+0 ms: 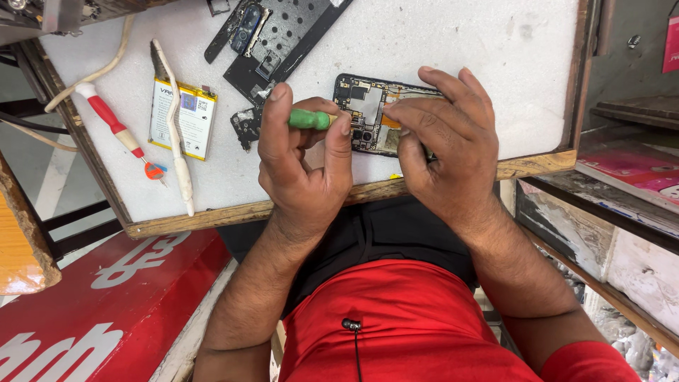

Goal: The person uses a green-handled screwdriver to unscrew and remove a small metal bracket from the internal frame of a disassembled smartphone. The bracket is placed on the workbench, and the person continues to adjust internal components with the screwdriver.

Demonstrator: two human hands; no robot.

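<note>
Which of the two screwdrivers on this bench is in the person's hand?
The green-handled screwdriver, gripped in the left hand; the red-handled screwdriver lies untouched on the white mat.

White-topped wooden tray (453, 42) carries opened phone (368, 117), battery (182, 119), screwdriver (117, 131).

white-yellow battery label (182, 117) tray left | red-white sign (106, 304) lower left

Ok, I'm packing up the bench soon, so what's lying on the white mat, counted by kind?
Opened phone: 1
Battery: 1
Black back cover: 1
Small black part: 1
Green-handled tool, in left hand: 1
Red-handled screwdriver: 1
White pry tool: 1
Total: 7
</note>
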